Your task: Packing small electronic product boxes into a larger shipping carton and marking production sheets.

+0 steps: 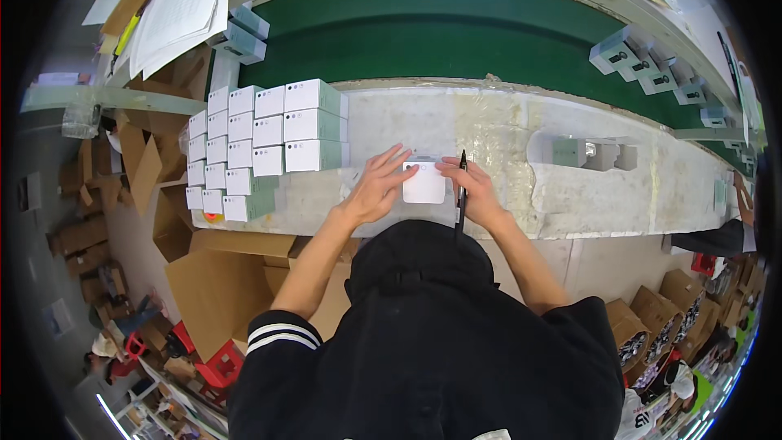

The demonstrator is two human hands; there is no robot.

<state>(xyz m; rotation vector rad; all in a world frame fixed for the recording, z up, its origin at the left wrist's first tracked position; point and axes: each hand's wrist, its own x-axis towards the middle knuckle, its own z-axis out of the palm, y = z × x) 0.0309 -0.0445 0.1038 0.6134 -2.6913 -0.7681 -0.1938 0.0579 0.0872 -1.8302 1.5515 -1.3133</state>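
Observation:
A small white box (424,187) lies at the middle of the worktable, between my two hands. My left hand (376,189) grips its left side, thumb on the upper left corner and the other fingers reaching past its far edge. At the upper right corner, the fingertips of my right hand (479,192) touch the box. A black pen (463,193) is tucked between that hand's fingers, its tip pointing away from me. To the left stand stacked white-and-pale-green boxes (305,125) in several columns.
The pale worktable (391,114) borders a green conveyor belt (423,41). More boxes (617,50) stand along the belt's right part. A few small boxes (603,155) sit right of my hands. An open carton (213,293) is at lower left. Another person's arm (743,200) shows far right.

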